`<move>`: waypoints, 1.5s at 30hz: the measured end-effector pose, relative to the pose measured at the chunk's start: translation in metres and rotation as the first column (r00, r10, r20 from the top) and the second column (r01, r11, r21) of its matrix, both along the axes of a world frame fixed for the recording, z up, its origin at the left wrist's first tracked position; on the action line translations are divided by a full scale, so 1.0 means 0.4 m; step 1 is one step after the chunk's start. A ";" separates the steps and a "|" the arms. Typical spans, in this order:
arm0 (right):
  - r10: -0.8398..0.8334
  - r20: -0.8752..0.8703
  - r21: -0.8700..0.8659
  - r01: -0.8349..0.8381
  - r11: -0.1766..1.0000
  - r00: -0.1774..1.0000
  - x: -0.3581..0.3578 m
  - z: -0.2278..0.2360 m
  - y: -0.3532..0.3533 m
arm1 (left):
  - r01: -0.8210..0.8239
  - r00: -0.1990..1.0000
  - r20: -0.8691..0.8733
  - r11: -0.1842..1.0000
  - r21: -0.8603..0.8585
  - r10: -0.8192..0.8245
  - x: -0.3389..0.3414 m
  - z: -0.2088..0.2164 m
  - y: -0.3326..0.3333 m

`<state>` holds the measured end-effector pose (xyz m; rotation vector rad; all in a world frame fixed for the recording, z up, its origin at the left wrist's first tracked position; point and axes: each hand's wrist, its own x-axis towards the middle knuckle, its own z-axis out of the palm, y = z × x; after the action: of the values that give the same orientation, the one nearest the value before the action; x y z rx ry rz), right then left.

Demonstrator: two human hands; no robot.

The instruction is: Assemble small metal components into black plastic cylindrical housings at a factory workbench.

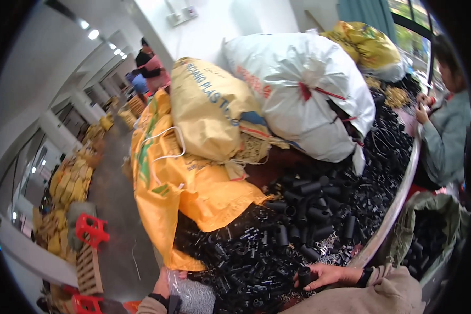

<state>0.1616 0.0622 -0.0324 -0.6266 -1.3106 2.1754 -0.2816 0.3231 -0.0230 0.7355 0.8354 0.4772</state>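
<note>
My right hand (pixel 327 275) is closed around a short black plastic tube (pixel 304 276), which stands upright above the loose parts. At the lower left, my left hand (pixel 163 284) grips the edge of a clear plastic bag (pixel 198 297) full of small silvery pieces. Several small black plastic parts (pixel 246 261) lie heaped between my hands. Beyond them is a pile of larger black tubes (pixel 319 201). An orange woven sack (pixel 193 209) drapes over the heap, its lower tip close to my left hand.
A tan sack (pixel 206 112) and a big white sack (pixel 298 78) stand on the table, with a yellow sack (pixel 366 44) behind. A co-worker (pixel 447 125) sits at the right, near an open green sack (pixel 434 230) of black parts. Red stools (pixel 91 230) stand left on the floor.
</note>
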 end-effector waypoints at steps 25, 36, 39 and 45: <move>0.091 0.047 -0.043 -0.089 0.995 0.995 0.012 -0.006 0.016 | -0.399 0.870 -0.177 0.868 0.295 0.460 0.057 0.140 -0.173; -0.059 0.228 -0.094 0.082 0.992 0.972 -0.017 0.061 -0.001 | -0.025 -0.332 -0.855 0.903 0.430 0.398 -0.062 0.223 -0.314; -0.038 0.217 -0.087 0.059 0.994 0.976 -0.020 0.066 -0.003 | 0.064 -0.405 -0.828 0.915 0.398 0.388 -0.032 0.267 -0.330; -0.032 0.212 -0.103 0.055 0.993 0.977 -0.010 0.071 -0.003 | -0.018 -0.398 -0.856 0.930 0.366 0.329 -0.051 0.318 -0.330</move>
<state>0.1577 0.0610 -0.0039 -0.9416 -1.2748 2.2036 -0.3021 0.1912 0.1041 1.1722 2.7997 0.0203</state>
